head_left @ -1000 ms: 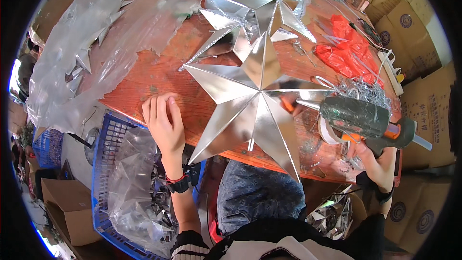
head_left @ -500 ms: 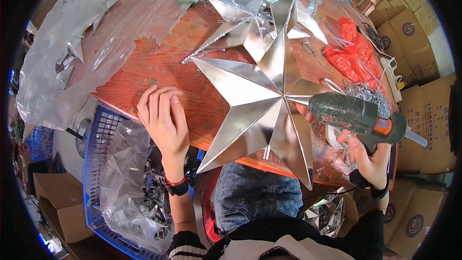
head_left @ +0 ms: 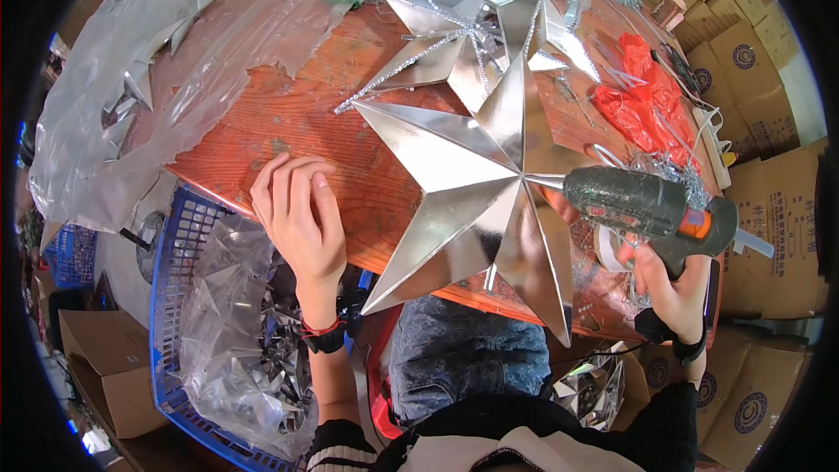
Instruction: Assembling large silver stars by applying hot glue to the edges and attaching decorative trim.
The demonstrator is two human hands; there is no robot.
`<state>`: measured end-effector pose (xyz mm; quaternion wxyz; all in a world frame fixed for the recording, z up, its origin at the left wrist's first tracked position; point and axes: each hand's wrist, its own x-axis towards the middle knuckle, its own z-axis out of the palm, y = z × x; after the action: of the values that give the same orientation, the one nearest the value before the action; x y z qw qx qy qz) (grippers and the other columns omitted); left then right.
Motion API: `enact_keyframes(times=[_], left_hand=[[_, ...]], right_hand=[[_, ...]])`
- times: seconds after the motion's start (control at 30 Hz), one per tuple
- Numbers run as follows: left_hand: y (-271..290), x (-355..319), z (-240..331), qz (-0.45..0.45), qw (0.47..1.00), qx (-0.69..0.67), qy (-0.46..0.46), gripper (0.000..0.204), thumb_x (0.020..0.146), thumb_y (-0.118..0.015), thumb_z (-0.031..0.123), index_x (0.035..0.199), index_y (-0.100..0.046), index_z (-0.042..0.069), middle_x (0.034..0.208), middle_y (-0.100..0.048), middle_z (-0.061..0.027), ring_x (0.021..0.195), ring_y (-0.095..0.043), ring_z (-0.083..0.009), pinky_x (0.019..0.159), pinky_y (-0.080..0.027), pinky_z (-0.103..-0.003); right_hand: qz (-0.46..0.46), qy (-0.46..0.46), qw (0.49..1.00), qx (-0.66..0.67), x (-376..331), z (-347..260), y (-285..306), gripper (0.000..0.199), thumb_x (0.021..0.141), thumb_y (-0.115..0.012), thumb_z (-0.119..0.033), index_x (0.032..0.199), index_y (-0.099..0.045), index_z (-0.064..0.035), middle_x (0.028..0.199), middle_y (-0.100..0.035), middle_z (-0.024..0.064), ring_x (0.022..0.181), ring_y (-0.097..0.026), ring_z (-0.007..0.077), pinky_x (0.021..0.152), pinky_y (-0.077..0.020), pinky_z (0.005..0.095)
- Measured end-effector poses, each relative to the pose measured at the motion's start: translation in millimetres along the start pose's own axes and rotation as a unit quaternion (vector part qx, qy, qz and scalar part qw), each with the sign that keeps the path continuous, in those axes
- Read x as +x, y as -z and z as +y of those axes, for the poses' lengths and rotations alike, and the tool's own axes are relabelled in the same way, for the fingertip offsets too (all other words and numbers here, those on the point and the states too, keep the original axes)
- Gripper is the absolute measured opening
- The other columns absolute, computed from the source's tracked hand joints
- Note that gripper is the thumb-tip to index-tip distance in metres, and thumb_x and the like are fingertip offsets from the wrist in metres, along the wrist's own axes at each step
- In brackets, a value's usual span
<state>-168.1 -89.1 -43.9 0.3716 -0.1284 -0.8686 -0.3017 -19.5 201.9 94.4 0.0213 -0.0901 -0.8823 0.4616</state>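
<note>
My right hand (head_left: 671,288) is wrapped round the handle of a dark green glue gun (head_left: 625,198). The gun points left, and its nozzle tip meets the centre of a large shiny silver star (head_left: 468,214). A clear glue stick (head_left: 753,244) pokes out of the gun's back end. Left of the star, my left hand (head_left: 301,214) lies on the table edge, holding nothing, its fingers apart and loosely bent. Beyond the large star lie silver stars (head_left: 428,44) trimmed with glittery silver cord along their ridges.
The reddish wooden table (head_left: 288,127) carries a sheet of clear plastic (head_left: 201,79) at left. A red plastic bag (head_left: 642,100) and silver tinsel (head_left: 673,170) lie at right. Below left stands a blue basket (head_left: 166,323) of bagged silver pieces. Cardboard boxes (head_left: 769,218) are stacked at right.
Hardly anything differs. The whole picture has shifted a few pixels, while the glue gun's nozzle remains at the star's centre and my left hand keeps its place on the table.
</note>
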Motion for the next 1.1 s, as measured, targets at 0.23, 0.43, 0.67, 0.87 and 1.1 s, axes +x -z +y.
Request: enact_keyframes(times=[0.23, 0.43, 0.67, 0.87, 1.1], left_hand=[[0, 0, 1, 0.002, 1.000, 0.001, -0.001, 0.010, 0.084, -0.050, 0.007, 0.084, -0.061, 0.007, 0.092, -0.061, -0.0042, 0.105, -0.047, -0.0280, 0.094, -0.033, -0.038], [-1, 2, 1, 0.000, 1.000, 0.011, -0.019, 0.011, 0.085, -0.050, 0.007, 0.084, -0.060, 0.006, 0.091, -0.061, -0.0043, 0.103, -0.048, -0.0260, 0.093, -0.034, -0.038], [0, 0, 1, -0.005, 0.999, 0.018, -0.028, 0.011, 0.086, -0.049, 0.007, 0.084, -0.060, 0.005, 0.091, -0.061, -0.0051, 0.102, -0.048, -0.0264, 0.093, -0.034, -0.038], [-1, -1, 1, -0.010, 0.999, 0.015, -0.028, 0.011, 0.086, -0.049, 0.007, 0.085, -0.060, 0.005, 0.092, -0.060, -0.0055, 0.102, -0.048, -0.0268, 0.093, -0.034, -0.038], [-2, 0, 2, -0.003, 0.999, 0.018, -0.032, 0.011, 0.086, -0.048, 0.007, 0.086, -0.060, 0.005, 0.092, -0.060, -0.0060, 0.100, -0.048, -0.0277, 0.092, -0.035, -0.038]], right_hand=[[0.055, -0.021, 0.996, 0.072, -23, 15, 7, 0.040, 0.077, -0.064, 0.002, 0.114, -0.047, 0.0038, 0.105, -0.055, 0.0114, 0.088, -0.059, 0.0171, 0.074, -0.0483, 0.0268], [0.029, 0.031, 0.999, 0.020, -49, 33, 17, 0.038, 0.073, -0.069, -0.003, 0.106, -0.051, 0.0028, 0.098, -0.055, 0.0092, 0.088, -0.056, 0.0158, 0.073, -0.0450, 0.0270], [0.024, 0.080, 0.996, 0.032, -55, 39, 20, 0.032, 0.073, -0.068, -0.002, 0.102, -0.055, 0.0011, 0.097, -0.057, 0.0087, 0.086, -0.056, 0.0138, 0.071, -0.0438, 0.0258], [0.018, 0.087, 0.996, 0.012, -55, 39, 20, 0.031, 0.073, -0.067, -0.001, 0.102, -0.055, 0.0009, 0.097, -0.058, 0.0086, 0.086, -0.057, 0.0135, 0.072, -0.0437, 0.0256], [0.039, 0.057, 0.997, 0.025, -59, 38, 20, 0.035, 0.074, -0.069, -0.003, 0.105, -0.054, 0.0017, 0.094, -0.059, 0.0084, 0.085, -0.057, 0.0143, 0.073, -0.0448, 0.0272]])
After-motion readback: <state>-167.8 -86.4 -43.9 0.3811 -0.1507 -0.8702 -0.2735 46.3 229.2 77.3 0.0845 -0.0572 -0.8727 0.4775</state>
